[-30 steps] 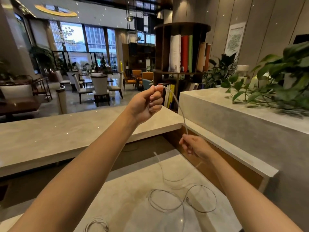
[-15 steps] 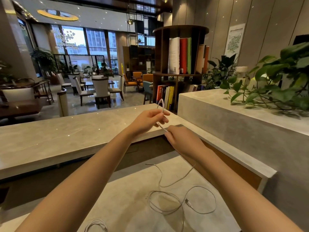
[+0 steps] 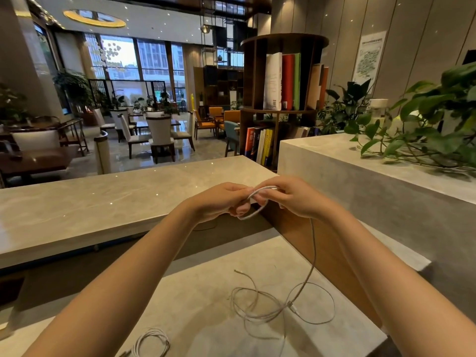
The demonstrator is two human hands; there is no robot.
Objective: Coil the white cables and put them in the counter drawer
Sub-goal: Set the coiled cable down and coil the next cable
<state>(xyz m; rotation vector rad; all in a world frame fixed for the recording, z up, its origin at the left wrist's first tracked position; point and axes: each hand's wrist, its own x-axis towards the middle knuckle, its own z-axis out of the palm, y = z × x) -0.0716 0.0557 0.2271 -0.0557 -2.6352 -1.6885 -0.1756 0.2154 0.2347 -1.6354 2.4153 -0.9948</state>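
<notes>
Head view: we saw the left hand (image 3: 221, 200) and right hand (image 3: 296, 197) each with its grip closed on a small loop of white cable (image 3: 253, 202), its tail hanging to the table (image 3: 195, 300). We judged coiling barely begun; next, the slack needed gathering into further loops.

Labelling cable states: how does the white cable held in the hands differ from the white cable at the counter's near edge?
The thin white cable in the hands is lifted off the counter, with a small loop between the left hand and right hand. Its tail hangs down into loose tangles on the pale stone counter. The white cable at the near edge lies untouched, already in a tight coil. Both are thin and white.
</notes>
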